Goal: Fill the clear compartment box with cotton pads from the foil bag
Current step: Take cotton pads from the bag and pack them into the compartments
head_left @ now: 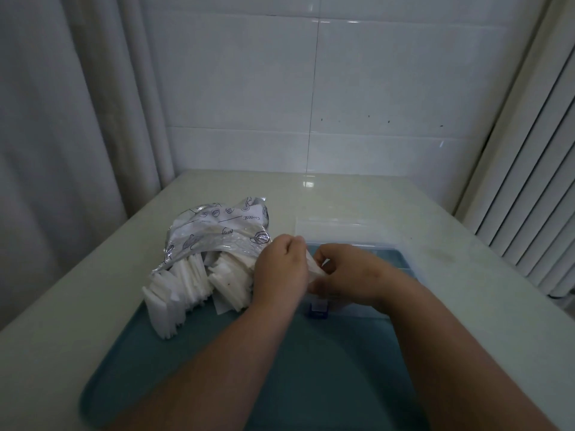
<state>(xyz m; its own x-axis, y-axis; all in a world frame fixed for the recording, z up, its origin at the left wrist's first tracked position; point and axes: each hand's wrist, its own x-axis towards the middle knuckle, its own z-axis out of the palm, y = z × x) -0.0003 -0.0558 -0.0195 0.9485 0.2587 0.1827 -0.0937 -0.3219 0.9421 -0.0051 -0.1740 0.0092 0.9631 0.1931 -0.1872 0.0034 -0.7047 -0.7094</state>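
Note:
The silver foil bag (217,228) lies open on the table's left side, and stacks of white cotton pads (186,284) spill from its mouth onto the teal tray (193,353). To the right stands the clear compartment box (401,259), its lid (342,228) tipped back and a blue latch (317,311) at the front. Above the box's left edge, my left hand (281,269) and my right hand (348,272) together pinch a single white cotton pad (314,269). My hands hide much of the box's inside.
A pale table (373,194) stands against a white tiled wall (311,88). A curtain (62,119) hangs at the left and a ribbed white radiator (535,181) at the right. A loose thin pad (222,306) lies on the tray by the stacks.

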